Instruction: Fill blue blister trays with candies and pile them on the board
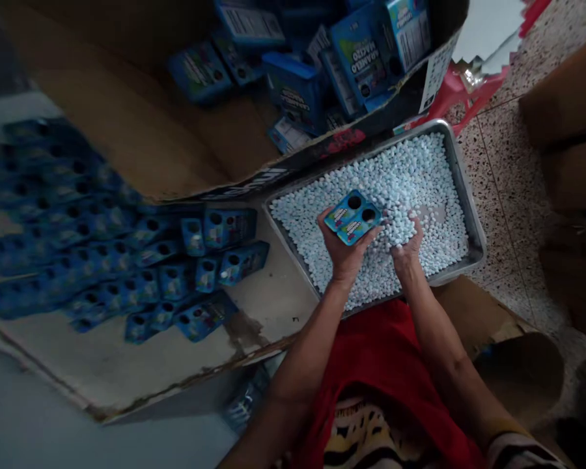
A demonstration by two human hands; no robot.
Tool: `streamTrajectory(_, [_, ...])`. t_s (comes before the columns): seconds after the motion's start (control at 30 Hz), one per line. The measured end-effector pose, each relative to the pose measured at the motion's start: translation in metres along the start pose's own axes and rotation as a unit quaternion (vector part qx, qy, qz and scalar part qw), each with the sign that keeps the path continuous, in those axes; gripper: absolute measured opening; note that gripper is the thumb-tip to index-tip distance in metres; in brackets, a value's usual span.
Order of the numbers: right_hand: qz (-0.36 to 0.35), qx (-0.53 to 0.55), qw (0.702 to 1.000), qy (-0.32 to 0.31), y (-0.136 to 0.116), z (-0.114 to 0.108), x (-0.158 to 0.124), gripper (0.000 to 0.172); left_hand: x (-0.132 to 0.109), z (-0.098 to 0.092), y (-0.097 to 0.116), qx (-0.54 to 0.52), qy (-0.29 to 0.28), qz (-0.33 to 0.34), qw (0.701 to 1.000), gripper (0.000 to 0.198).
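Note:
My left hand (342, 259) grips a pair of small blue candy boxes (348, 220), side by side, each with a dark round hole in its face. They are held over a metal tray (477, 244) full of small pale blue and white candies (317, 251). Beside the boxes, my right hand (411, 249) is cupped, palm up, around a heap of the same candies (398, 228). Its fingers are partly covered by the heap. Part of the tray's bottom shows to the right of that hand.
Rows of blue boxes (170, 280) stand on the worn table (273, 306) at left. A large cardboard box (176, 143) with more blue boxes (361, 55) is at the top. An opened carton (508, 352) and stacked brown boxes (573, 215) are at right.

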State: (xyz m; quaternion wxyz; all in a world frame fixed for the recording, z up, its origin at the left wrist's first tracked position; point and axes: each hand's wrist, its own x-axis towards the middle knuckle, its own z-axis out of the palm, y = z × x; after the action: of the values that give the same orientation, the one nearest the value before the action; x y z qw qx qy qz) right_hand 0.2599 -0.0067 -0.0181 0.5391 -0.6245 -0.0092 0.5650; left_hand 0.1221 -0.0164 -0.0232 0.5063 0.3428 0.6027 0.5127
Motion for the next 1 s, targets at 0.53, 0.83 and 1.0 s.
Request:
streamTrajectory(0.53, [-0.095,0.045,0.979,-0.177,-0.039,0.085,-0.063,0.034,0.031,-0.073,0.001,0.194,-0.184,0.125,0.955,0.076])
streamTrajectory(0.83, [-0.081,0.025,0.97,-0.226,-0.045,0.101,-0.045,0.049,0.039,-0.084,-0.005,0.151,-0.214,0.109,0.959,0.08])
streamTrajectory(1.0, [-0.129,-0.036,0.952,-0.274,-0.043,0.104,-0.043,0.056,0.037,-0.088,-0.005,0.128,-0.161,0.087,0.975,0.083])
